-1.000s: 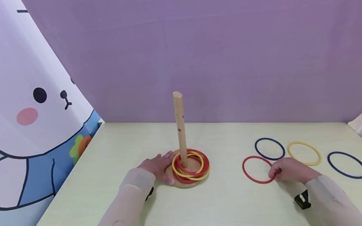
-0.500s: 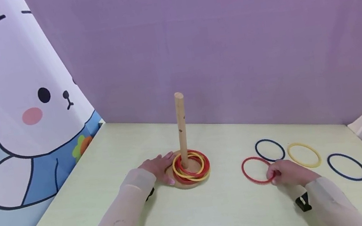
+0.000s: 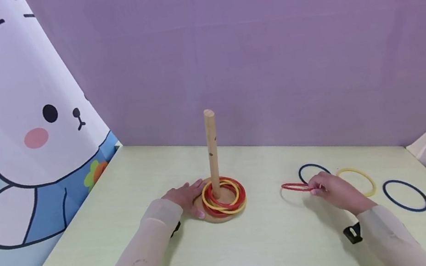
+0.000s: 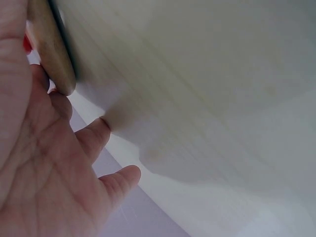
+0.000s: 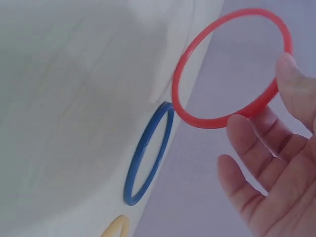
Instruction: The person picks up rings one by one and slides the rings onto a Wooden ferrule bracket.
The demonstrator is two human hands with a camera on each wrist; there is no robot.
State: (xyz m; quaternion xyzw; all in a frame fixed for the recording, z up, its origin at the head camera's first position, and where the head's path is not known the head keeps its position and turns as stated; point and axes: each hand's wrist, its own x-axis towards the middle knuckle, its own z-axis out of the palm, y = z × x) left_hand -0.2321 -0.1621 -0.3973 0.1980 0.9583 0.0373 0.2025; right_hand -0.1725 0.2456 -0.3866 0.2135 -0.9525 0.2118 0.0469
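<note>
Firstly, we find the right hand (image 3: 336, 192) well to the right of the upright pale wooden post (image 3: 213, 151). Its grip is closed in a pinch, thumb and fingers holding a thin red circular ring (image 5: 212, 124). This ring is also right of the post, tilted and clear of the pale worktop (image 3: 272, 244), with its shadow beneath. We record the left hand (image 3: 183, 199) immediately left of the post, its grip relaxed with fingers spread, resting against the rim of the round wooden base (image 4: 52, 52).

Around the foot of the post we observe a loose pile of red and yellow rings (image 3: 231, 208), overlapping one another. Lying flat to the right of the post, beyond the held ring, are a dark blue circular ring (image 5: 140, 153), partly hidden in the head view, then a yellow circular ring (image 3: 353, 169), and, farthest from the post, a second dark blue ring (image 3: 417, 210). A plain purple backdrop (image 3: 252, 61) stands behind the post.
</note>
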